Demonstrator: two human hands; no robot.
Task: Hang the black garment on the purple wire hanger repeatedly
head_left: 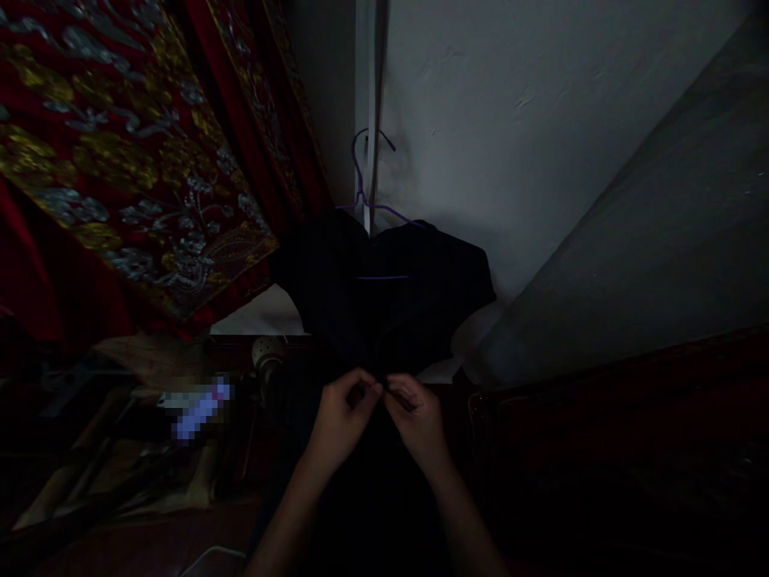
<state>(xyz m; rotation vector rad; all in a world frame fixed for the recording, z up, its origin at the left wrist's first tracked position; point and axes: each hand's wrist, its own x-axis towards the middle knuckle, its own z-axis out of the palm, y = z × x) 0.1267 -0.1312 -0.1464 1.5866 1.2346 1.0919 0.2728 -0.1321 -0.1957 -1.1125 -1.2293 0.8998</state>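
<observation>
A dark short-sleeved shirt (432,280) hangs in front of me on a thin purple hanger (359,164). Its neck is open and the front edges come together low down, near my fingers. My left hand (345,413) pinches the shirt's front edge between thumb and fingertips. Close beside it, my right hand (417,413) is also closed in a pinch on the front edge, the fingertips of both hands almost touching. Whether a button lies between them is too dark to tell. The lower part of the shirt is lost in shadow.
Red cloth with gold and silver embroidery (120,160) hangs at the left. A narrow upright pole (364,72) stands behind the hanger, before a pale wall (510,104). Low at the left are a wooden frame (204,481), a blurred-out bluish object (201,413) and a white cable (216,550).
</observation>
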